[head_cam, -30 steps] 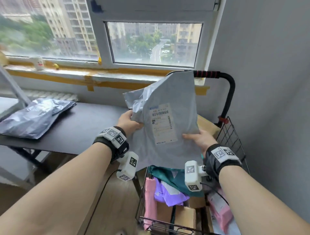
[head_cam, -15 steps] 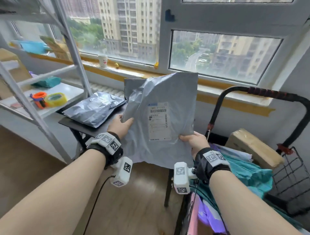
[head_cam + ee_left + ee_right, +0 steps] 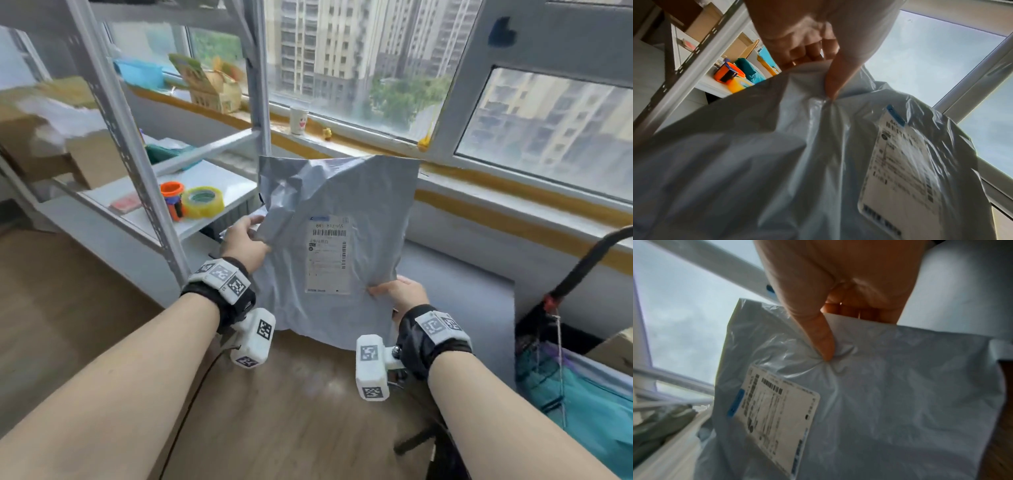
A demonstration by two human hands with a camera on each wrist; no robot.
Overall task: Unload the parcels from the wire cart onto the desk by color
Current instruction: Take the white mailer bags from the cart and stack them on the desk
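I hold a grey plastic parcel [image 3: 342,212] with a white shipping label upright in front of me, above the dark desk [image 3: 459,274]. My left hand [image 3: 246,240] pinches its left edge, thumb pressed into the film [image 3: 830,91]. My right hand [image 3: 397,291] pinches the lower right edge, thumb on the front [image 3: 824,345]. The same grey parcel [image 3: 777,162] [image 3: 900,402] fills both wrist views. The wire cart [image 3: 548,329] stands at the right with a teal parcel [image 3: 582,404] and a brown box [image 3: 616,349] in it. The parcel hides the desk's left part.
A grey metal shelf rack [image 3: 137,164] stands left of the desk, its shelf carrying an orange tape dispenser [image 3: 173,198] and a yellow tape roll [image 3: 202,202]. The window sill [image 3: 376,144] behind the desk bears a paper cup [image 3: 298,120]. Wooden floor [image 3: 274,411] lies below my arms.
My view and both hands have swung left, carrying the grey parcel from above the cart to over the desk beside the shelf rack. The cart has slid to the right edge.
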